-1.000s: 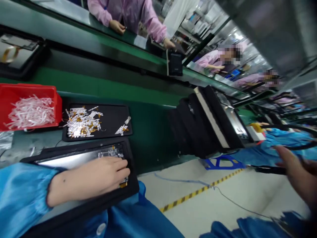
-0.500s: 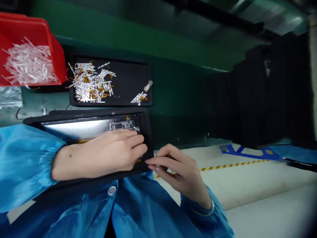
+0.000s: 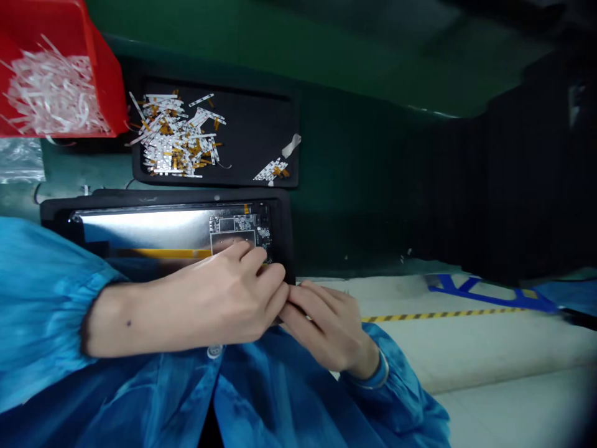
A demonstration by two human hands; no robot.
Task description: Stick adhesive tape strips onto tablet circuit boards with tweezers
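Observation:
An open tablet-like device [image 3: 153, 227] lies in a black holder in front of me, with a shiny metal back, a yellow strip and a small circuit board [image 3: 237, 225] at its right end. My left hand [image 3: 219, 298] rests on the device's near right corner with its fingers bent. My right hand [image 3: 326, 323] meets it from the right, fingertips pressed against the left fingertips at that corner. What the fingers pinch is hidden. Both sleeves are blue.
Behind the device a black tray [image 3: 252, 134] holds a pile of silver and orange strips [image 3: 175, 140] and a smaller pile [image 3: 273, 171]. A red bin [image 3: 100, 74] of white strips stands at the far left. A dark stack [image 3: 513, 186] stands at right; striped floor tape [image 3: 420, 316] runs below.
My view swung left and down from the line to the device. My right hand came in from the far right and now touches the left fingertips at the device's corner.

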